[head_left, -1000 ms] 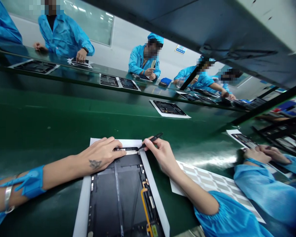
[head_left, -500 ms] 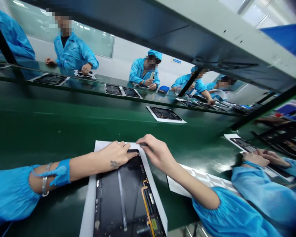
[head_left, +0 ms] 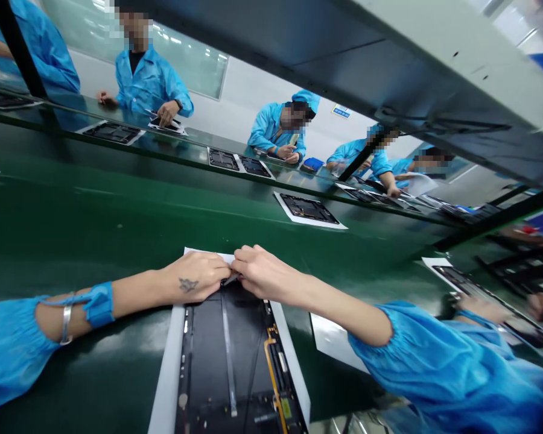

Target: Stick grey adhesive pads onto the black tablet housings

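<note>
An opened tablet (head_left: 244, 355) with black inside parts, a pale ribbon down its middle and an orange flex cable (head_left: 274, 367) lies on a white sheet (head_left: 163, 377). My left hand (head_left: 199, 277) is closed at its far end, fingertips pinched together. Right beside it my right hand (head_left: 265, 274) is closed too, its fingertips meeting those of the left. A small pale thin piece (head_left: 230, 278) shows between them; I cannot make out its kind. The black tweezers seen earlier in my right hand are hidden by the fingers now.
Another opened tablet (head_left: 310, 208) on white paper lies farther off on the green bench (head_left: 117, 241). A sheet (head_left: 335, 340) sits under my right forearm. A shelf (head_left: 344, 66) hangs overhead. Co-workers in blue (head_left: 151, 81) sit across; a co-worker's hand (head_left: 484, 307) is at right.
My right hand has moved left and turned palm-down against the left fingertips. The tweezers and the pale strip at the tablet's far end have gone from clear sight. The view has shifted a little.
</note>
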`<state>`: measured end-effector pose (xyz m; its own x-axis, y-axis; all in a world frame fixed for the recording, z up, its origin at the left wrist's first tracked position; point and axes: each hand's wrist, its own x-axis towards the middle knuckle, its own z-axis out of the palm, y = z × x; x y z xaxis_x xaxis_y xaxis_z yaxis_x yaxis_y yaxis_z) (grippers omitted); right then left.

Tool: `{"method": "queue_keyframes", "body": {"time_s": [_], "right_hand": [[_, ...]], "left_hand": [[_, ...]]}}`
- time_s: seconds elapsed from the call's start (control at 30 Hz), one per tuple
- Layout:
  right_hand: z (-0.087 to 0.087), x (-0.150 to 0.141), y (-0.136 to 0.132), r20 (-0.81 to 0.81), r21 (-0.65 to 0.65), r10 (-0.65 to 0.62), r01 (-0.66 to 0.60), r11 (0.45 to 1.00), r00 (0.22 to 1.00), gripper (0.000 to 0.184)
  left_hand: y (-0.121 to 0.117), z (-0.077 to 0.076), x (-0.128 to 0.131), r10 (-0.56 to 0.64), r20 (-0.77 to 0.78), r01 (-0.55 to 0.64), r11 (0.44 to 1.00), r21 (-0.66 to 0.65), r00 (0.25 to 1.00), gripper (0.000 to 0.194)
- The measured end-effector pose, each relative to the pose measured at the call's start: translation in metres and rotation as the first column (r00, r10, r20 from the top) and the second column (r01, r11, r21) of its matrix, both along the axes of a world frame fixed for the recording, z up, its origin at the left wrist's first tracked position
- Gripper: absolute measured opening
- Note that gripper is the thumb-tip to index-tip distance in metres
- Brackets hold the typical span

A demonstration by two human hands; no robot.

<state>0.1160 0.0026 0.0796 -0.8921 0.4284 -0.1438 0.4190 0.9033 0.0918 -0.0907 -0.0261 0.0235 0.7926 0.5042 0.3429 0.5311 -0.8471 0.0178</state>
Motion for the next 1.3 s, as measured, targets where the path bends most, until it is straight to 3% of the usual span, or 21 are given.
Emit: {"method": "queue_keyframes", "body": {"time_s": [0.23,0.3,0.4,0.5,0.57,0.67,0.83,0.97,1.13,1.3], "right_hand": [[0.012,0.016,0.005,0.166,-0.022,-0.068,0.072,0.997,0.984,0.014],[0.008,0.030,0.008,0.095,-0.066,-0.118,0.125,0.990,0.988,0.011],[-0.008,0.048,0.004,-0.203,-0.071,-0.173,0.161,0.984,0.964,0.015],[-0.027,0.057,-0.008,-0.447,-0.108,-0.110,0.068,0.992,0.888,0.023],[-0.037,0.060,-0.016,-0.485,-0.134,-0.078,0.015,0.991,0.871,0.027],[-0.043,0.068,-0.022,-0.487,-0.142,-0.114,0.050,0.989,0.866,0.030],[-0.037,0.081,-0.015,-0.534,-0.260,-0.256,0.131,0.957,0.806,0.029],[-0.032,0.070,-0.009,-0.603,-0.292,-0.310,0.158,0.943,0.735,0.030],[-0.034,0.049,-0.008,-0.553,-0.220,-0.177,0.063,0.974,0.814,0.036],[-0.040,0.046,-0.009,-0.469,-0.085,-0.067,0.030,0.996,0.881,0.040]], "left_hand": [[-0.003,-0.003,0.001,0.001,0.003,-0.001,1.000,0.004,1.000,0.026],[-0.004,-0.003,0.003,0.004,-0.002,-0.004,1.000,0.012,1.000,0.026],[-0.004,-0.003,0.005,0.008,0.002,-0.008,1.000,0.012,1.000,0.025],[-0.004,-0.003,0.006,0.015,0.007,-0.015,1.000,0.013,1.000,0.024],[-0.004,-0.004,0.005,0.020,0.018,-0.020,1.000,0.017,1.000,0.024],[-0.004,-0.005,0.005,0.015,0.025,-0.015,1.000,0.027,1.000,0.025],[-0.004,-0.004,0.005,-0.005,0.024,0.004,0.999,0.052,1.000,0.026],[-0.003,-0.005,0.004,-0.008,0.042,0.006,0.998,0.056,0.999,0.025],[-0.002,-0.005,0.004,-0.020,0.073,0.016,0.998,0.054,0.997,0.024],[-0.003,-0.007,0.005,-0.030,0.075,0.026,0.998,0.049,0.997,0.023]]}}
